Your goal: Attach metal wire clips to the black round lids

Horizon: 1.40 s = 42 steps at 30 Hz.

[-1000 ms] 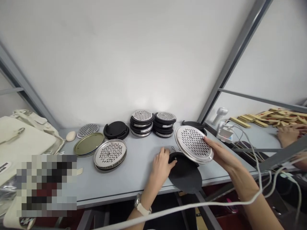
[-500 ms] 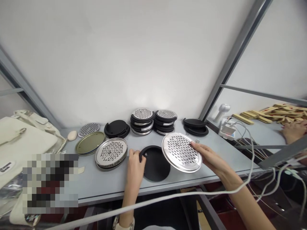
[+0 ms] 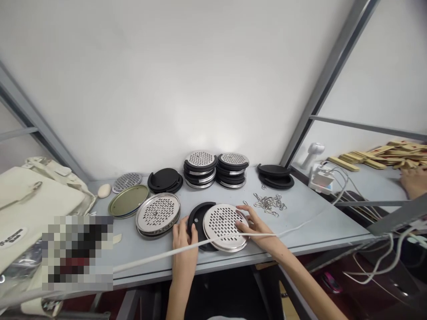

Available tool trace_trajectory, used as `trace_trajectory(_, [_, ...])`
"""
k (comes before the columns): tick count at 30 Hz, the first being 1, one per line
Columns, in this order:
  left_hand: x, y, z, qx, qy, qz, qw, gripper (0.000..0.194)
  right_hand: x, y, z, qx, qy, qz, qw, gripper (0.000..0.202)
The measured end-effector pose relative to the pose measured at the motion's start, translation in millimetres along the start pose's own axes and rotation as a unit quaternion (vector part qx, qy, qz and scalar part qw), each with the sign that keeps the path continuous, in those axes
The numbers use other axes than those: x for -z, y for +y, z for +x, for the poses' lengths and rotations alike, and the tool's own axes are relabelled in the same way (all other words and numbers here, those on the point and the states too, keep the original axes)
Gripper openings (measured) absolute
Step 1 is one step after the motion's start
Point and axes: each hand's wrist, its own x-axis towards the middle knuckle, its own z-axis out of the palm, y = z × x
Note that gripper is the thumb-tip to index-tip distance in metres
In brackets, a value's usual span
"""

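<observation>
On the front of the table lies a black round dish [image 3: 197,216] with a small hole near its left side. My left hand [image 3: 184,244] grips its left rim, thumb and fingers bent around the edge. A shiny perforated metal disc [image 3: 224,222] overlaps the right part of the dish, hiding much of it. My right hand [image 3: 256,224] holds this disc by its right edge, fingers on top. Left of my left hand sits a small pile of perforated metal discs [image 3: 158,212]. Several metal clips [image 3: 269,202] are scattered beyond my right hand.
Two stacks of black dishes and metal discs [image 3: 200,169] stand by the wall. More black dishes [image 3: 165,180] and a green lid [image 3: 129,200] lie left. A white cable [image 3: 160,256] crosses in front. A white bag [image 3: 43,191] sits left; another person's hand [image 3: 413,181] is far right.
My right hand has brought the perforated disc left and down, over the black dish. The left hand stays at the dish's left rim. The clips behind are now uncovered.
</observation>
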Motion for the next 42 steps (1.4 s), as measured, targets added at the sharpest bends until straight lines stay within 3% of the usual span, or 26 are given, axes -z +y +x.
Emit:
trace_trajectory(2, [-0.3,-1,-2,-0.007,0.006,-0.008,1.000,0.037,3,0,-6,0.020,-0.001,-0.070,0.997,0.071])
trace_trajectory(6, [-1.5,-4,-2,-0.004,0.000,0.012,1.000,0.040,9,-2,-16,0.081,-0.082,-0.176,0.978,0.105])
trace_trajectory(8, [-2.9,-6,-2,-0.004,-0.003,0.021,1.000,0.040,9,-1,-17,0.085,-0.088,-0.211,0.970,0.112])
trace_trajectory(17, [-5.5,-11,-2,-0.033,-0.020,0.014,0.999,0.041,-11,4,-18,0.139,-0.004,-0.344,0.928,0.091])
trace_trajectory(25, [-9.7,-12,-4,-0.044,-0.017,0.035,0.998,0.038,-47,16,-9,0.200,0.071,-0.393,0.895,0.102])
trace_trajectory(28, [-9.0,-11,-3,-0.042,-0.009,0.032,0.999,0.036,-42,13,-11,0.185,0.042,-0.393,0.900,0.100])
trace_trajectory(32, [-5.3,-7,-2,-0.045,-0.001,0.008,0.999,0.035,-17,0,-16,0.175,-0.019,-0.349,0.920,0.097])
trace_trajectory(36, [-3.5,-7,-3,-0.038,0.000,-0.012,0.999,0.035,3,-7,-16,0.144,0.011,-0.300,0.943,0.073])
trace_trajectory(39, [-5.3,-11,-2,-0.025,-0.002,-0.007,1.000,0.037,2,-5,-15,0.142,0.001,-0.288,0.947,0.061])
trace_trajectory(42, [-8.1,-15,-2,-0.019,-0.016,0.011,1.000,0.041,-10,2,-13,0.172,-0.006,-0.290,0.942,0.071])
